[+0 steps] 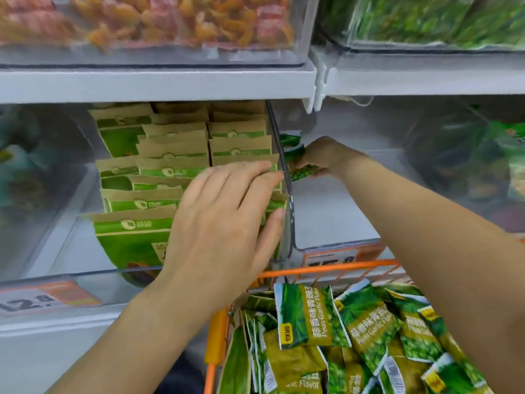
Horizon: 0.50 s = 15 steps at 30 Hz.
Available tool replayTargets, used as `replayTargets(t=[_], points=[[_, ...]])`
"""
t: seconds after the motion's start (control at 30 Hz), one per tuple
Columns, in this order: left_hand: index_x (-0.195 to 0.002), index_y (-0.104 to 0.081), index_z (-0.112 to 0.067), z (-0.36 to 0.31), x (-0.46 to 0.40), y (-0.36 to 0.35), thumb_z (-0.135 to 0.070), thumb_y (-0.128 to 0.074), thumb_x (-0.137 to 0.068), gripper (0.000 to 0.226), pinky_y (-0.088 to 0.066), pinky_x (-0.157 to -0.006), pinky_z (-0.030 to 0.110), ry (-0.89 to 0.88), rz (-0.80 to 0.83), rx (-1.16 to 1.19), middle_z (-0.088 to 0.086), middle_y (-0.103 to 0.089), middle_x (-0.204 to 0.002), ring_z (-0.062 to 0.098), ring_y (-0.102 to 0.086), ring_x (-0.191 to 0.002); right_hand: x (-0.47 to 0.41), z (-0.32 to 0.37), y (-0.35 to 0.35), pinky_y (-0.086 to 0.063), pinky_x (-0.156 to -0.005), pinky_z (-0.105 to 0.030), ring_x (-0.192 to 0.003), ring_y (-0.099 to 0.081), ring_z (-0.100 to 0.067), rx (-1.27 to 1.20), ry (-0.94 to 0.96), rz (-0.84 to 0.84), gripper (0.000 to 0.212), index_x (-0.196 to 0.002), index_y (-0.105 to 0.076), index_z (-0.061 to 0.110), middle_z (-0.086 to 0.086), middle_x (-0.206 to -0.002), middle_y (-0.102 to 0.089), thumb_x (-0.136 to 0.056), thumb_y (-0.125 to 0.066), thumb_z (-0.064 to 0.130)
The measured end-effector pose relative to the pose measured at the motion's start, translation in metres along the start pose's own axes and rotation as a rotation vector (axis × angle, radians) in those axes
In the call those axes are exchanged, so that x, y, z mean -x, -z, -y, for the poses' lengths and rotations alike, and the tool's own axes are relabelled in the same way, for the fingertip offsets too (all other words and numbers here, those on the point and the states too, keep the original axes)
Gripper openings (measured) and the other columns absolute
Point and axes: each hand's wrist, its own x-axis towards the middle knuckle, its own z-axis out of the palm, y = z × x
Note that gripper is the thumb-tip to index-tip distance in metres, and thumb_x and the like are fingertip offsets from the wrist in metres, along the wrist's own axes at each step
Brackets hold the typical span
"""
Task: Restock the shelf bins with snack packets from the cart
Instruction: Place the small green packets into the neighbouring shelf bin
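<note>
My right hand (324,157) reaches into a clear shelf bin (338,211) and grips a few green pea snack packets (301,169) near the bin's left wall. My left hand (224,223) lies with straight fingers on the brown-and-green packets (159,172) stacked in the neighbouring bin, touching the divider wall (287,191). Below, an orange wire cart (326,270) holds several green garlic pea packets (309,317).
An upper shelf (159,83) carries bins of orange and red snacks (147,21) and green packets (440,18). Orange price tags (48,297) sit on the bin fronts. Another bin of mixed packets (477,163) stands to the right.
</note>
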Motion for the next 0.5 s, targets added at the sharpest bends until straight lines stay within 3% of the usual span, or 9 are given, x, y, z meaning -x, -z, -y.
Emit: replayTargets(t=[0.1, 0.17, 0.27, 0.33, 0.4, 0.5], points=[[-0.120, -0.063, -0.012, 0.002, 0.000, -0.002, -0.027, -0.054, -0.093, 0.033, -0.033, -0.101, 0.034, 0.000, 0.015, -0.006, 0.005, -0.062, -0.124, 0.024, -0.054, -0.115, -0.004, -0.006, 0.000, -0.055, -0.083, -0.030, -0.103, -0.063, -0.021, 0.054, -0.023, 0.065, 0.050, -0.114, -0.060, 0.005, -0.010, -0.111, -0.066, -0.072, -0.083, 0.018], [-0.119, -0.063, -0.012, 0.002, 0.000, -0.002, -0.027, -0.054, -0.092, 0.032, -0.034, -0.099, 0.035, -0.001, 0.015, -0.011, 0.005, -0.062, -0.124, 0.025, -0.055, -0.115, -0.003, -0.008, 0.000, -0.052, -0.079, -0.029, -0.101, -0.061, -0.020, 0.109, -0.003, 0.037, 0.049, -0.110, -0.062, 0.005, -0.008, -0.106, -0.066, -0.070, -0.084, 0.023], [-0.117, -0.064, -0.013, 0.002, -0.001, -0.003, -0.026, -0.054, -0.092, 0.031, -0.035, -0.097, 0.035, 0.007, 0.008, -0.014, 0.004, -0.062, -0.123, 0.025, -0.055, -0.115, -0.004, -0.010, -0.002, -0.048, -0.067, -0.025, -0.086, -0.058, -0.019, 0.095, 0.074, -0.028, 0.031, -0.091, -0.063, 0.010, -0.004, -0.088, -0.063, -0.070, -0.084, 0.018], [-0.116, -0.065, -0.013, 0.002, -0.002, -0.003, -0.026, -0.054, -0.091, 0.030, -0.035, -0.095, 0.034, 0.018, 0.008, -0.013, 0.003, -0.062, -0.123, 0.025, -0.055, -0.114, -0.010, -0.011, -0.005, -0.054, -0.071, -0.029, -0.082, -0.063, -0.021, 0.017, 0.138, -0.090, 0.029, -0.079, -0.059, 0.013, -0.005, -0.081, -0.064, -0.068, -0.086, 0.011], [-0.115, -0.065, -0.014, 0.000, -0.003, -0.004, -0.026, -0.053, -0.091, 0.029, -0.035, -0.093, 0.034, 0.022, 0.010, -0.011, 0.002, -0.062, -0.123, 0.024, -0.055, -0.115, -0.011, -0.011, -0.009, -0.053, -0.078, -0.029, -0.091, -0.064, -0.022, 0.069, 0.218, -0.193, 0.030, -0.085, -0.060, 0.014, -0.005, -0.091, -0.065, -0.068, -0.085, 0.013], [-0.114, -0.065, -0.014, 0.000, -0.004, -0.005, -0.026, -0.054, -0.091, 0.029, -0.035, -0.092, 0.034, 0.016, 0.011, -0.016, 0.003, -0.062, -0.123, 0.025, -0.055, -0.114, -0.008, -0.010, -0.015, -0.041, -0.074, -0.021, -0.103, -0.058, -0.019, 0.176, 0.323, -0.285, 0.044, -0.111, -0.060, 0.010, -0.005, -0.110, -0.063, -0.074, -0.082, 0.018]])
